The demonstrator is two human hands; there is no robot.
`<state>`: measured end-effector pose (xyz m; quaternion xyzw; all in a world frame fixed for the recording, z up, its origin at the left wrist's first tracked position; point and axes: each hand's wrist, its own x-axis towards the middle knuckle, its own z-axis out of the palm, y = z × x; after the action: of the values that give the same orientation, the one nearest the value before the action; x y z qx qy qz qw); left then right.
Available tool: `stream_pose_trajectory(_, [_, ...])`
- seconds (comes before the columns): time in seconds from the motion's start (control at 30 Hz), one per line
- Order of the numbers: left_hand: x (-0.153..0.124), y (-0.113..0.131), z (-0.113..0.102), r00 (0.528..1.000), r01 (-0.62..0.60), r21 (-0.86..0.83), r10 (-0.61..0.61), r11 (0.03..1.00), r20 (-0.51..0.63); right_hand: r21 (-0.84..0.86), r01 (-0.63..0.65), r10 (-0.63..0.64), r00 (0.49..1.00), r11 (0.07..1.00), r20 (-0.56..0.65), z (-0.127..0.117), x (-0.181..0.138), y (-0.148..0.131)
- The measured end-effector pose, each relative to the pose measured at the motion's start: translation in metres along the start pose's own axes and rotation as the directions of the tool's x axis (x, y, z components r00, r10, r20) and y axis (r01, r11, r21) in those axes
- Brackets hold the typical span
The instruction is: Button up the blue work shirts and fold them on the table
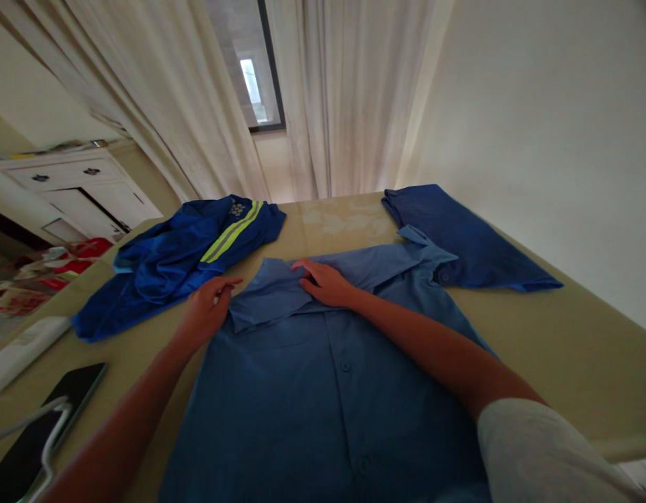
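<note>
A blue button-up shirt (270, 405) lies flat on the table, its buttoned front facing up. Across its upper part runs a folded-over strip of lighter blue fabric (273, 290); whether it is a sleeve I cannot tell. My right hand (328, 283) rests on this strip, thumb and fingers apart, and the forearm crosses over the shirt's right side. At the strip's left edge is my left hand (210, 307), with the index finger stretched out, the other fingers loosely bent and nothing visible in it.
A crumpled blue garment (181, 244) with a yellow-green reflective stripe lies at the far left. A folded dark blue garment (454, 234) is at the far right. On the near left are a black flat device (66, 405), a white cable (55, 433) and a white long object (24, 349).
</note>
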<state>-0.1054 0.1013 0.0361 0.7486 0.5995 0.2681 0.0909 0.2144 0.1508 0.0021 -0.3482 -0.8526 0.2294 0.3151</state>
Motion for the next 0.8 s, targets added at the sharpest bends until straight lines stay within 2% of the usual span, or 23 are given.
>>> stream_pose_trajectory(0.13, [0.046,0.030,0.022,0.991,-0.104,-0.070,0.109,0.992,0.073,-0.051,0.060,-0.059,0.998,0.997,0.013,-0.004,-0.003,-0.007])
stream_pose_trajectory(0.2, [0.070,0.038,0.038,0.984,-0.141,-0.049,0.145,0.989,0.103,-0.086,0.111,-0.107,0.993,0.990,0.053,-0.005,-0.005,-0.009])
stream_pose_trajectory(0.33, [0.104,0.041,0.059,0.986,-0.096,0.039,0.090,0.995,0.138,-0.137,0.194,-0.169,0.970,0.971,0.174,-0.004,-0.009,-0.014])
stream_pose_trajectory(0.4, [0.112,0.039,0.061,0.979,-0.091,0.032,0.083,0.995,0.185,-0.171,0.166,-0.136,0.975,0.971,0.178,-0.003,-0.009,-0.016])
stream_pose_trajectory(0.47, [0.117,0.038,0.058,0.964,-0.145,0.045,0.131,0.988,0.232,-0.169,0.128,-0.102,0.983,0.977,0.153,-0.002,-0.008,-0.015])
stream_pose_trajectory(0.53, [0.120,0.037,0.052,0.951,-0.194,0.086,0.166,0.977,0.260,-0.081,0.084,-0.074,0.990,0.993,0.119,-0.001,-0.007,-0.012])
stream_pose_trajectory(0.67, [0.126,0.036,0.041,0.946,-0.137,0.068,0.110,0.988,0.305,0.252,-0.084,0.072,0.996,0.964,0.060,-0.003,-0.003,-0.002])
stream_pose_trajectory(0.73, [0.127,0.037,0.042,0.944,-0.129,0.027,0.114,0.991,0.310,0.398,-0.145,0.119,0.989,0.906,0.089,-0.004,-0.002,0.000])
stream_pose_trajectory(0.8, [0.125,0.038,0.050,0.953,-0.143,-0.014,0.141,0.990,0.267,0.462,-0.165,0.111,0.984,0.871,0.142,-0.007,-0.003,0.000])
